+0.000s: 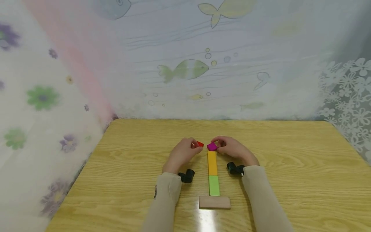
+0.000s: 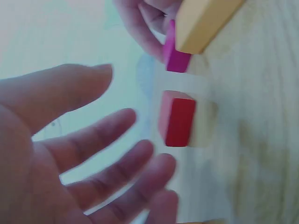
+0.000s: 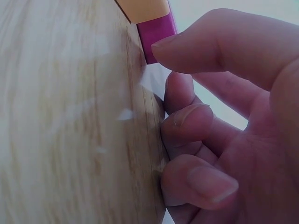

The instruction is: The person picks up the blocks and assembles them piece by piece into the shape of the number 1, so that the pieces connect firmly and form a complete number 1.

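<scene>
My right hand (image 1: 233, 149) pinches a magenta block (image 1: 212, 147) between thumb and index finger, right at the far end of a yellow-orange block (image 1: 212, 163). In the right wrist view the thumb lies against the magenta block (image 3: 156, 35), and the other fingers curl close to the tabletop. To the left is a small red block (image 1: 200, 144), which sits apart from the magenta one. My left hand (image 1: 182, 153) is beside it, its relaxed fingers spread and a gap between them and the red block (image 2: 180, 121) in the left wrist view.
A light green block (image 1: 214, 186) continues the line from the yellow-orange block toward me. Across its near end lies a plain wooden block (image 1: 214, 202). Black wrist cameras (image 1: 186, 176) sit at both cuffs. The wood-grain table (image 1: 130, 193) ends at a patterned wall (image 1: 179, 106).
</scene>
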Available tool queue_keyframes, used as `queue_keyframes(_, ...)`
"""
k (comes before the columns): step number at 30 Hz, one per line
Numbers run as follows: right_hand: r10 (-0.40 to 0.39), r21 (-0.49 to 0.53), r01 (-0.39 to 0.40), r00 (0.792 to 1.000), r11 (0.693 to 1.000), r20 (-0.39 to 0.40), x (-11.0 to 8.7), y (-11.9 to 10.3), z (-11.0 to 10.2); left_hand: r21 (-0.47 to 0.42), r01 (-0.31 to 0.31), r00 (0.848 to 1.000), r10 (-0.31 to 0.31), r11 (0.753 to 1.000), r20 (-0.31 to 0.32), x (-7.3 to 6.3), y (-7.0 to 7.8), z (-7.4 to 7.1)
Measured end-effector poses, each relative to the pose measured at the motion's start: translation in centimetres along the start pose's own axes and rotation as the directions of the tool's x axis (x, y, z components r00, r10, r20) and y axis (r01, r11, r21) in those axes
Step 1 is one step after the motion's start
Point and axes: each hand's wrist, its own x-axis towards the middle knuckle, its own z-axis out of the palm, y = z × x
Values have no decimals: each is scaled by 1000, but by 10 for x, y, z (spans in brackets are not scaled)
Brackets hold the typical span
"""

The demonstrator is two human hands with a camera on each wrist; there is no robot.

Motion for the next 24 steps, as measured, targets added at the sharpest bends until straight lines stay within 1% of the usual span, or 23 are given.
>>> queue_keyframes(3,5,-1,-5,1000,1000,-1,-1,0,0,-44,-12,999,10,999,-36,1,-1,4)
queue_keyframes(5,10,-1,-10,1000,1000,-5,-1,0,0,-82,-20,999,16,996,-46,2,-3,7)
queue_keyframes(7,6,-10,-6,1000,1000,-8,-1,0,0,-86,-29,998,24,996,-55,3,-4,10)
queue_keyframes(11,-2,-12,2,1000,1000,6,-1,-1,1,-15,-39,997,38,999,-63,4,-3,16)
queue_keyframes(15,-1,-2,1,1000,1000,19,-1,-2,1,72,-63,996,68,995,-64,4,0,21)
queue_keyframes(18,-2,-1,2,1000,1000,15,-1,-3,1,141,-72,994,83,987,-73,4,1,24)
queue_keyframes(22,-6,-14,6,1000,1000,9,-1,-3,1,226,-55,991,81,973,-105,4,3,29)
queue_keyframes(24,-7,-22,7,1000,1000,7,-1,-2,1,254,-46,989,80,966,-125,4,5,32)
